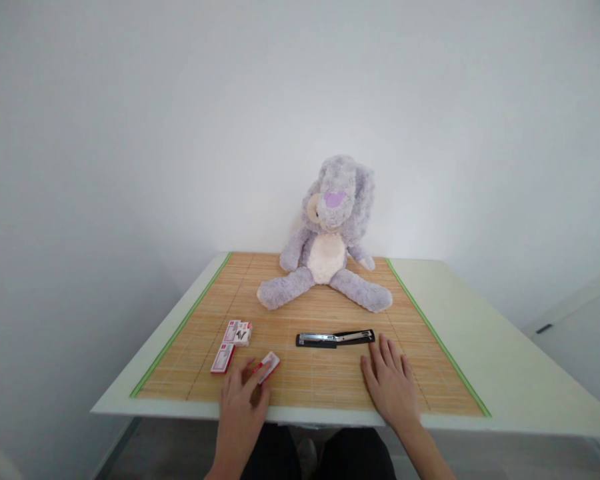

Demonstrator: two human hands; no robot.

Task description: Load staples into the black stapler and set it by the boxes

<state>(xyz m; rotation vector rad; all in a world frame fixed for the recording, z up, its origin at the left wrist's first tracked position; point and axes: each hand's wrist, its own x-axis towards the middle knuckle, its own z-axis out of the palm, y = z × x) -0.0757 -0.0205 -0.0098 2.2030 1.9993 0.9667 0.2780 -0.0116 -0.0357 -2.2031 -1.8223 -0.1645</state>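
My left hand (241, 397) is at the front of the bamboo mat, its fingers closed on the near end of a small red-and-white staple box (270, 363). Left of it lie more small boxes of the same kind: a red-and-white box (223, 359) and a white box (243, 334) with a dark stapler picture. An opened-out black stapler (320, 340) lies mid-mat, its metal magazine showing. Just right of the stapler, my right hand (393, 387) rests flat on the mat, fingers spread, holding nothing.
A grey plush rabbit (327, 257) sits at the back of the mat against the wall, legs spread toward me. The bamboo mat (340, 387) has green side edges and lies on a white table (480, 320). The table's front edge is close to my legs.
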